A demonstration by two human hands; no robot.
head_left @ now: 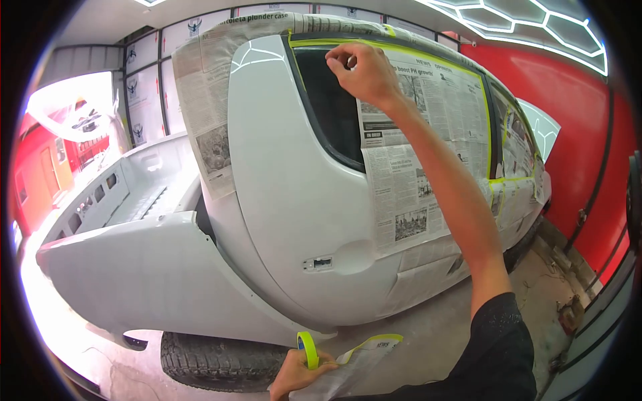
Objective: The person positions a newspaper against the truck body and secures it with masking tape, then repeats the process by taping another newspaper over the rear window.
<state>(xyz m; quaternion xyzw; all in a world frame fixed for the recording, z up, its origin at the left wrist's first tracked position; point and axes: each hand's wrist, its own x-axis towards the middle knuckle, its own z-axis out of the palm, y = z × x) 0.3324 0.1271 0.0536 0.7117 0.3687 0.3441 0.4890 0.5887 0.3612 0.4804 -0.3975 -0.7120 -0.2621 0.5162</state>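
At the bottom, my left hand is closed around a roll of yellow-green masking tape. A strip of the tape runs from the roll along the edge of a newspaper sheet, which hangs beside that hand. My right hand is raised to the upper rear corner of the door window, its fingers curled and pinched; what they hold, if anything, is too small to make out. Newspaper covers most of the window, edged along the top with yellow-green tape. Dark glass shows at its rear part.
The pale grey door belongs to a pickup cab with newspaper over its roof. To the left are the truck bed and a tyre below it. A red wall stands at right, with hexagonal lights overhead.
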